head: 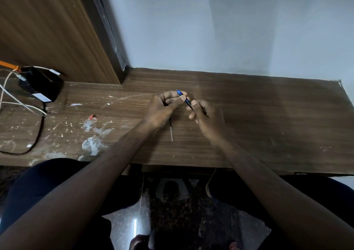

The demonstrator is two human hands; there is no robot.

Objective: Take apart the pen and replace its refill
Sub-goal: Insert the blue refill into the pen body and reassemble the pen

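A slim blue pen (184, 98) is held above the wooden table (249, 119), slanting from upper left to lower right. My left hand (164, 106) pinches its upper end between thumb and fingers. My right hand (206, 115) grips the dark lower end. Both hands almost meet at the pen's middle. A thin refill (171, 132), dark at the top and pale below, lies on the table just under my left wrist, partly hidden by it.
A black box (41, 85) with white cables and an orange strap sits at the far left. White smears (92, 144) and a small red scrap (92, 117) mark the table's left part. A wooden panel and a pale wall stand behind.
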